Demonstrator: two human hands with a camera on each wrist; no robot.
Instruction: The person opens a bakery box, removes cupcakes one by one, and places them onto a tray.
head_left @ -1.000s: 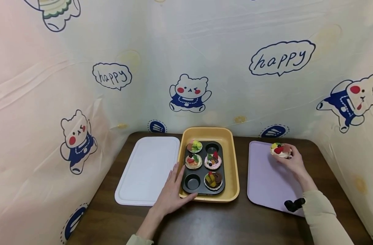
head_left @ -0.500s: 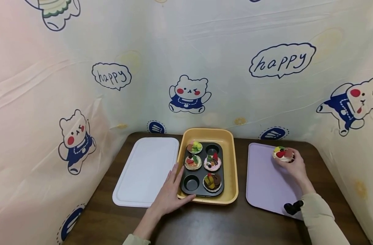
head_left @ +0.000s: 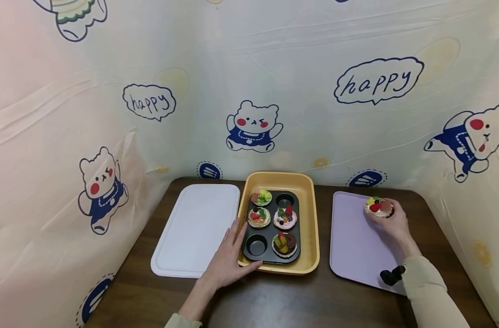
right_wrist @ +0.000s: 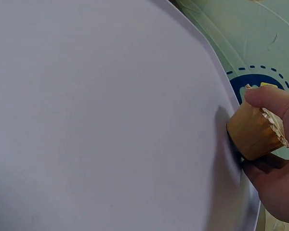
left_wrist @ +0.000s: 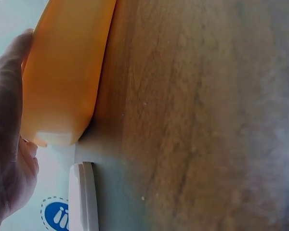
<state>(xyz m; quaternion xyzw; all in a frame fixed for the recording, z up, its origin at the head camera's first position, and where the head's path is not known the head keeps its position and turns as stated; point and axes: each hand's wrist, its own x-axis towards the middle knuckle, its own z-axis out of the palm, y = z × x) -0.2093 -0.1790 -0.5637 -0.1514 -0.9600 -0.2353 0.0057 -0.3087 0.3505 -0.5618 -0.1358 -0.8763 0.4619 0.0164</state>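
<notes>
My right hand pinches a cupcake topped with cream and red and yellow fruit, at the far right corner of a lavender tray. In the right wrist view the thumb and fingers grip the cupcake's gold paper cup close to the tray's surface; whether it touches cannot be told. My left hand, fingers spread, rests at the near left corner of a yellow tray. Inside it lies a dark muffin pan bearing several cupcakes; two of its wells show bare, far right and near left.
A white tray lies left of the yellow one on the brown wooden table. Behind and at both sides hangs a printed curtain. A black device sits at my right wrist.
Over the first half second my right hand lowered the cupcake slightly toward me and to the right. Since then it has stayed put. The left hand keeps its place.
</notes>
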